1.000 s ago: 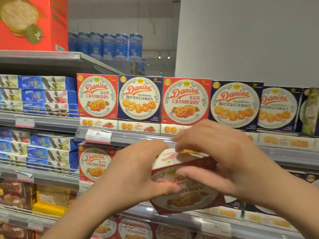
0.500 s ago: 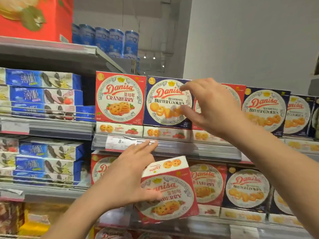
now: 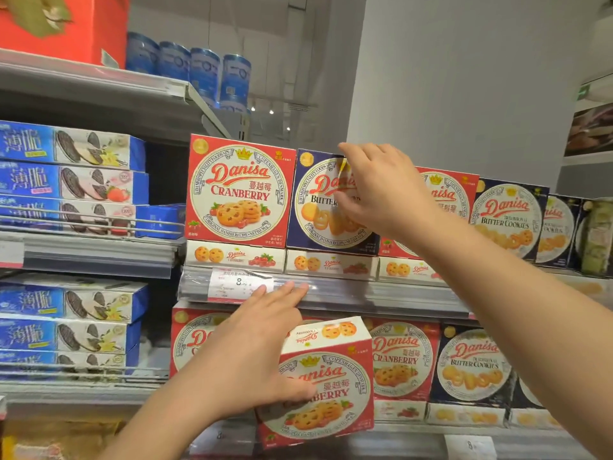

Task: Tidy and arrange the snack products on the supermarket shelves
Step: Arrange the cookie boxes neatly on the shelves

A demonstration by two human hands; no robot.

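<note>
**Cookie shelf, two hands at work**

Landmark: the price rail (image 3: 331,295), a clear plastic strip along the front edge of the upper cookie shelf, carrying a white price tag (image 3: 241,284).

Left hand (image 3: 262,353): below the price rail, it holds a red cranberry cookie box (image 3: 326,381) in front of the lower shelf's row. The thumb lies across the box's front face; the fingers reach up behind the box, straight and close together, with their tips at the rail beside the price tag. The box is tilted, its white top flap leaning toward the camera.

Right hand (image 3: 381,194): above the price rail, it pinches the top edge of a dark blue butter cookie box (image 3: 318,207), fingers over the top and thumb on the front face. That box stands upright on a layer of flat-lying white-sided boxes (image 3: 235,257).

Also above the rail: an upright red cranberry box (image 3: 240,190) touching the blue box's left side; another red box (image 3: 447,200) partly hidden behind the right wrist; further butter cookie boxes (image 3: 507,217) beyond it.

Below the rail: a red box (image 3: 192,340) partly hidden behind the left hand, one cranberry box (image 3: 401,360) and one butter cookie box (image 3: 474,366) to the right of the held one.

Left of the rail: stacks of blue sandwich-biscuit boxes (image 3: 73,180) on two shelves.

Higher up: blue tins (image 3: 205,71) and a large red carton (image 3: 66,24) on the top shelf.
</note>
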